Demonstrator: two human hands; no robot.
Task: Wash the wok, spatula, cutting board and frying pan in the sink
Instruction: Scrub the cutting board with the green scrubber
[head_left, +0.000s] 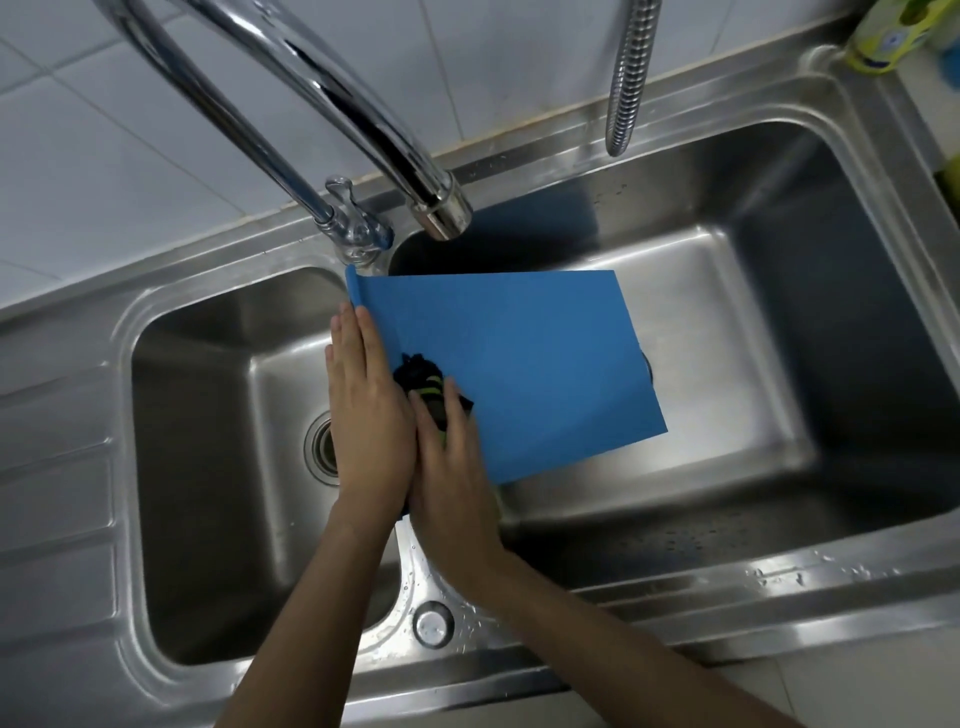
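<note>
A blue cutting board (524, 358) lies tilted over the right sink basin (727, 291), its left edge above the divider between the basins. My left hand (366, 410) lies with straight fingers along the board's left edge. My right hand (452, 467) presses a dark scrubbing pad with green stripes (423, 384) onto the board's near left part; its fingers cover most of the pad. The wok, spatula and frying pan are out of view.
The chrome faucet (441, 208) ends above the board's far edge, with no water running. A ribbed metal hose (631, 78) hangs at the back. The left basin (218, 467) shows its drain (322, 447). A yellow-green bottle (883, 36) stands at the far right corner.
</note>
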